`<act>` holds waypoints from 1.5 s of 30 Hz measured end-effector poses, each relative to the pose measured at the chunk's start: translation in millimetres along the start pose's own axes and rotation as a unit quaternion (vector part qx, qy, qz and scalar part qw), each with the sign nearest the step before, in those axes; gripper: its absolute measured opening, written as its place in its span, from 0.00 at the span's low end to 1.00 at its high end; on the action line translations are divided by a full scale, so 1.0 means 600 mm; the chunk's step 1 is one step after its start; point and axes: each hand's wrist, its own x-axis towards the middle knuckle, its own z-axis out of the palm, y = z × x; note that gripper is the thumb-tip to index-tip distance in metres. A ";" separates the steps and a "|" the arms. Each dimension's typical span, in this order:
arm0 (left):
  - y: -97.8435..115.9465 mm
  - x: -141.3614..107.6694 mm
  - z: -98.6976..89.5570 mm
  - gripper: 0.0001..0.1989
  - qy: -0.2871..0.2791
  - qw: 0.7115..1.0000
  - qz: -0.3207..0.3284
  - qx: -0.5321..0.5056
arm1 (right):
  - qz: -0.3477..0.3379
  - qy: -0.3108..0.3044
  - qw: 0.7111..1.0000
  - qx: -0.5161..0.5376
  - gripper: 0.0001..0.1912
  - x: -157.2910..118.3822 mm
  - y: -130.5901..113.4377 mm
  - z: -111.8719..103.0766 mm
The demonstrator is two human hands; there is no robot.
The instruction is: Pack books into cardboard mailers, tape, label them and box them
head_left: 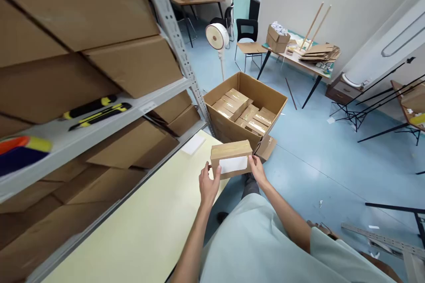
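Between my two hands I hold a small cardboard box [231,148], taped along its top, with a blank-looking white label [233,165] on the side facing me. My left hand [209,183] grips its left end, thumb on the front face. At the right end my right hand [256,169] is closed on the box near the label's edge. Just beyond the held box stands a large open carton [229,126] with several similar taped boxes [237,102] inside. A white sheet [193,144] lies on the pale yellow tabletop [146,212] left of my hands.
On the left, a metal shelf [139,110] bears cartons, utility knives [99,115] and a tape roll [25,152]. A white fan [217,36] stands behind the large carton. Farther back are a chair [247,31] and a table with flattened cardboard [320,53]. Metal frame parts [381,236] lie at right.
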 end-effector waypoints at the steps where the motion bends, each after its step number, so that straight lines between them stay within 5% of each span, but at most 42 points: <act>1: 0.015 0.016 0.013 0.41 -0.005 1.000 0.003 -0.002 | 0.025 0.015 0.999 0.015 0.35 0.014 -0.006 -0.010; 7: 0.106 0.135 0.123 0.36 -0.011 0.999 0.023 -0.025 | 0.086 0.036 0.991 0.095 0.32 0.131 -0.035 -0.071; 13: 0.204 0.247 0.247 0.32 -0.029 0.996 0.050 -0.062 | 0.053 0.037 0.992 0.106 0.32 0.289 -0.049 -0.153; 18: 0.260 0.299 0.309 0.30 -0.064 0.992 0.052 -0.091 | 0.042 0.035 0.994 0.093 0.34 0.394 -0.067 -0.210; 23: 0.267 0.321 0.327 0.31 -0.107 0.988 0.036 -0.105 | 0.061 0.025 0.995 0.076 0.34 0.441 -0.080 -0.223; 30: 0.239 0.326 0.360 0.36 -0.121 0.973 -0.014 -0.196 | 0.085 0.071 0.993 0.030 0.34 0.421 -0.091 -0.213; 35: 0.266 0.306 0.386 0.37 -0.150 0.957 -0.014 -0.247 | 0.091 0.094 0.990 0.054 0.33 0.428 -0.084 -0.227; 41: 0.321 0.282 0.437 0.40 -0.174 0.959 0.020 -0.223 | 0.077 0.068 0.991 0.085 0.33 0.523 -0.065 -0.289; 45: 0.339 0.302 0.509 0.41 -0.107 0.964 -0.026 -0.240 | 0.030 -0.020 0.998 0.048 0.35 0.604 -0.058 -0.334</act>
